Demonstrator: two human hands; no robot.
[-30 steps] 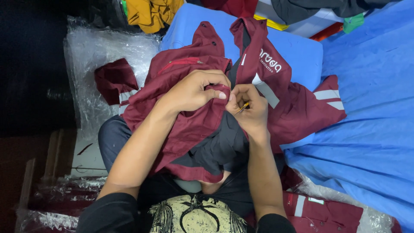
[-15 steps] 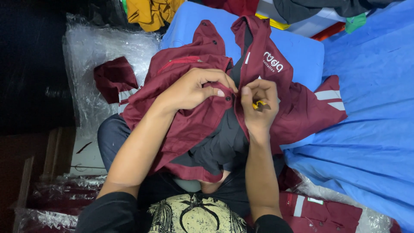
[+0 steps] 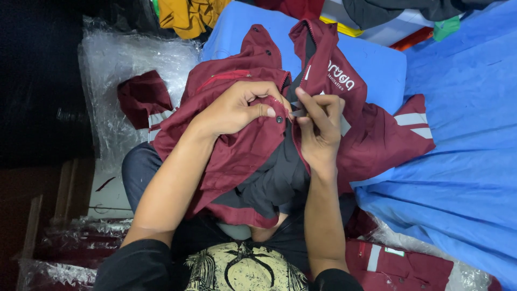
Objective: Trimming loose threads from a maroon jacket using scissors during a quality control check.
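— What do you have in front of you?

— A maroon jacket (image 3: 237, 156) with a grey lining, spread over my lap and up onto the blue sheet (image 3: 458, 178). My left hand (image 3: 237, 110) is closed on the jacket's front edge, fingers curled over the cloth and thumb pressed just beside a dark snap button (image 3: 279, 119). My right hand (image 3: 318, 129) sits right next to it, almost knuckle to knuckle, pinching the opposite front edge between thumb and fingertips.

— Is there anything in the right hand besides cloth?

— I can't tell; the fingers cover whatever is there (only fabric shows at the tips).

— And around the hands?

— Beyond my fingertips the collar stands open against a blue cushion (image 3: 371, 64). Out past my left wrist one sleeve (image 3: 142, 99) with a pale stripe lies on crumpled clear plastic wrap (image 3: 134, 59). Past the right hand the other side of the jacket trails over the sheet. Below my right elbow another maroon garment (image 3: 398, 261) lies in plastic. Far ahead, a yellow cloth (image 3: 188, 13) is heaped.
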